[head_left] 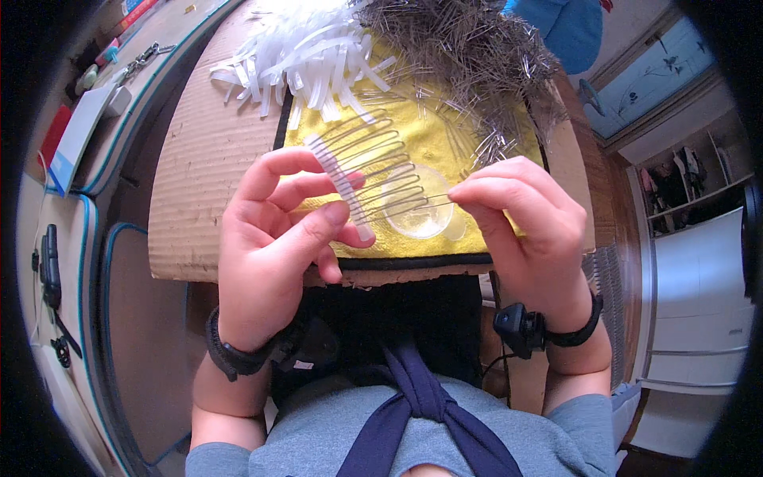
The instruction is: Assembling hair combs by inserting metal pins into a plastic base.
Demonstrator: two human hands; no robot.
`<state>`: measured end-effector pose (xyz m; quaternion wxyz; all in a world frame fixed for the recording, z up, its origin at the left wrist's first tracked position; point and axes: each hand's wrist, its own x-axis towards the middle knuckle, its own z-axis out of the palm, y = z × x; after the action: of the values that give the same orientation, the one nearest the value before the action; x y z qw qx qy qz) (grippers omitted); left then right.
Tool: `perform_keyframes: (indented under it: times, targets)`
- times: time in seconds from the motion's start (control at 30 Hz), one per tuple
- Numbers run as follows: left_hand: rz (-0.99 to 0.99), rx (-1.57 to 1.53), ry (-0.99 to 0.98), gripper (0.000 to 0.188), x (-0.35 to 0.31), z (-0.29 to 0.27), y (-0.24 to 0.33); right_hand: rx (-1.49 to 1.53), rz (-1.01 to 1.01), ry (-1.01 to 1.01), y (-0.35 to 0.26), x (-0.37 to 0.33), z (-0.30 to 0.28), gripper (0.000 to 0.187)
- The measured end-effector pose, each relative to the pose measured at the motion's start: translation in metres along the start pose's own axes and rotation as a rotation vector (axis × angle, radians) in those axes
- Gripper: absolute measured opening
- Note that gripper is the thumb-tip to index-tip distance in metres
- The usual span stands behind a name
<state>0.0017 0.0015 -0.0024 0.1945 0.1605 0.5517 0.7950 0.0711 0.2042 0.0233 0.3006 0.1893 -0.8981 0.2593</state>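
My left hand [270, 226] grips a narrow white plastic strip [340, 183] between thumb and fingers, tilted over the yellow cloth. Several dark wire hairpins [389, 159] stick out of the strip in a row, their looped ends pointing right. My right hand [528, 211] pinches the looped end of another hairpin [439, 196], whose legs run toward the lower part of the strip; whether their tips are in it I cannot tell. Below lies a clear round plastic dish [429, 229], partly seen through the wires.
A yellow cloth [493, 230] with black edging covers part of a cardboard board [191, 207]. Piles of white strips [310, 56] and loose dark hairpins [469, 56] lie at its far side. A pale desk with a chain [147, 57] stands left; white drawers [695, 294] stand right.
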Motion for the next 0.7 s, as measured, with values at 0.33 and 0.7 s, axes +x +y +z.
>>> perform_keyframes:
  times: [0.33, 0.7]
  targets:
    - [0.104, -0.139, 0.037, 0.034, -0.001, -0.005, -0.004, 0.765, 0.537, 0.374, -0.01, -0.025, 0.025, 0.015]
    - [0.08, -0.084, 0.036, 0.038, -0.003, -0.003, -0.005, 0.524, 0.143, 0.367, -0.022, -0.023, 0.037, 0.022]
